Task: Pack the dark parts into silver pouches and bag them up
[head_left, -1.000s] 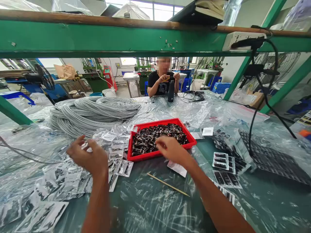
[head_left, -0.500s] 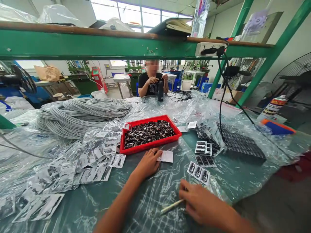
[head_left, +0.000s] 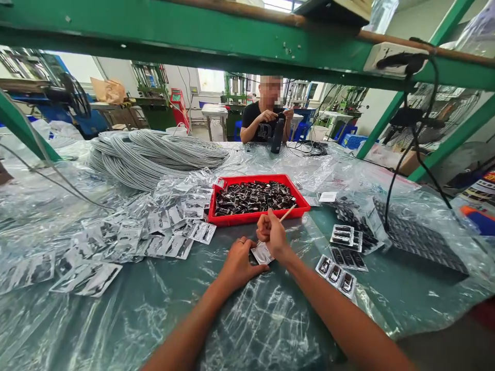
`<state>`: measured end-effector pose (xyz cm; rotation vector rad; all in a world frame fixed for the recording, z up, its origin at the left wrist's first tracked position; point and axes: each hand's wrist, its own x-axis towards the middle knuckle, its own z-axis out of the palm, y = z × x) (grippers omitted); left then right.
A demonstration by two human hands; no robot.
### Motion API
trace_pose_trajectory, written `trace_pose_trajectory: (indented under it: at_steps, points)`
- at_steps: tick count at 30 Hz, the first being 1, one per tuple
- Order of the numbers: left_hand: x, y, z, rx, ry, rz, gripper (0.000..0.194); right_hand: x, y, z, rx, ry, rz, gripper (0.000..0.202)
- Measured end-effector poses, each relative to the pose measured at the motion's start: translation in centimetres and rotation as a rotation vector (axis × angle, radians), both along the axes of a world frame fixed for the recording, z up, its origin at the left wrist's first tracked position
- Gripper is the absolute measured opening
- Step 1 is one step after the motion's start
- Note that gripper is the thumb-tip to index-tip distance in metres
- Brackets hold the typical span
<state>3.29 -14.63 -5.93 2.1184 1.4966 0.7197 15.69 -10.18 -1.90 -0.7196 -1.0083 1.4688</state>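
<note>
Between my two hands, a small white-backed blister pack [head_left: 263, 253] lies on the table in front of the red tray [head_left: 232, 221]. My left hand [head_left: 242, 262] steadies it on the table, fingertips at its left edge and thumb stretched along its near edge. Above the pack, my right hand [head_left: 274, 236] is closed around a thin pale stick [head_left: 288, 212], whose end points up and right. The lower end of the stick is hidden by the hand. Many small black parts with metal ends [head_left: 255, 198] fill the tray.
Silvery packs [head_left: 131, 237] spread across the left, below a grey cable coil [head_left: 154, 157]. At right lie blister packs of black parts [head_left: 335, 274] and a dark ridged stack [head_left: 421, 237]. A green shelf beam [head_left: 216, 38] crosses above. A person [head_left: 266, 121] sits opposite behind a black bottle [head_left: 277, 136].
My right hand has moved left and up from near the table's front to over the pack, its stick now pointing upward. My left thumb has spread along the pack. The camera view has shifted.
</note>
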Motion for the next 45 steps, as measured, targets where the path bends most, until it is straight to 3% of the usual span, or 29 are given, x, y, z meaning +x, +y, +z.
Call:
trace_pose_trajectory:
  at_steps: [5,12,19,23,27,38,45]
  points:
    - [0.0,-0.1,0.1,0.032,-0.031,-0.011,0.048,-0.1,-0.5,-1.2,0.002,0.037,0.019,0.055]
    - [0.1,-0.1,0.1,0.065,-0.056,-0.026,0.037,-1.2,-1.3,-1.8,0.036,-0.120,0.002,0.058]
    - [-0.1,-0.3,0.9,0.018,0.093,-0.035,0.030,1.4,-2.8,-0.9,-0.064,-0.186,0.310,0.050]
    - [-0.1,-1.0,1.6,-0.024,0.197,-0.059,0.041,2.3,-1.4,-0.6,-0.049,0.028,0.125,0.051]
    - [0.3,-1.3,1.6,0.017,0.239,-0.051,0.050,1.8,-0.2,-1.2,0.002,0.075,0.017,0.051]
    - [0.3,-0.9,1.2,0.134,0.221,-0.064,0.037,0.1,-1.0,-1.7,0.113,-0.177,0.026,0.054]
    - [0.2,-0.6,0.6,0.168,0.185,-0.071,0.036,-0.6,-1.1,-2.0,0.211,-0.361,-0.075,0.054]
